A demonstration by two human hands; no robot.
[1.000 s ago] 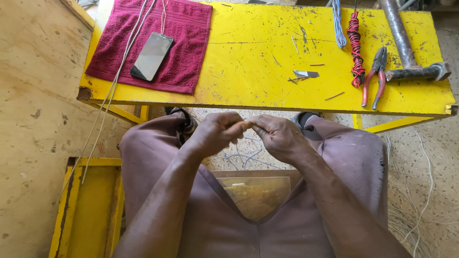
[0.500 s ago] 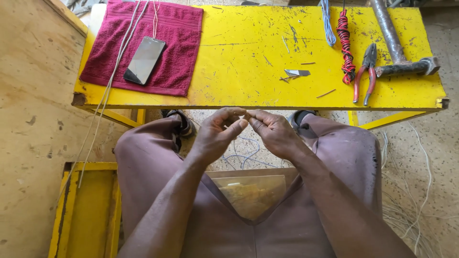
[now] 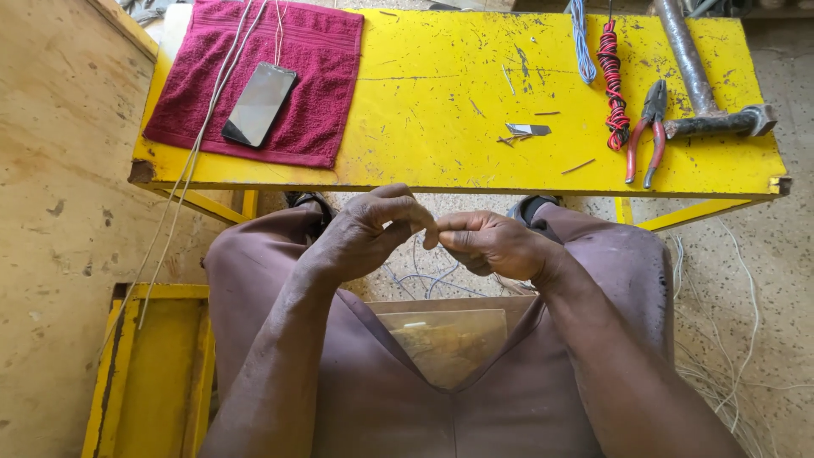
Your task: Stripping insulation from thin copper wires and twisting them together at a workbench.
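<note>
My left hand (image 3: 365, 233) and my right hand (image 3: 490, 243) meet fingertip to fingertip above my lap, just below the front edge of the yellow table (image 3: 441, 161). The fingers of both are pinched together on something very small; it is hidden between them and I cannot tell what it is. Thin pale wires (image 3: 428, 276) lie on the floor right under my hands. My knees in brown trousers (image 3: 254, 263) frame them on both sides.
On the table lie a dark red towel (image 3: 322, 76) with a phone (image 3: 259, 103) on it, a small metal blade (image 3: 527, 130), a red twisted wire bundle (image 3: 612, 80), a blue cord (image 3: 580, 38), red-handled pliers (image 3: 646, 131) and a hammer (image 3: 699, 76). A yellow frame (image 3: 148, 373) stands left of me.
The view has shifted slightly, so the table sits higher in the picture. My hands stay joined at the fingertips with small finger movements.
</note>
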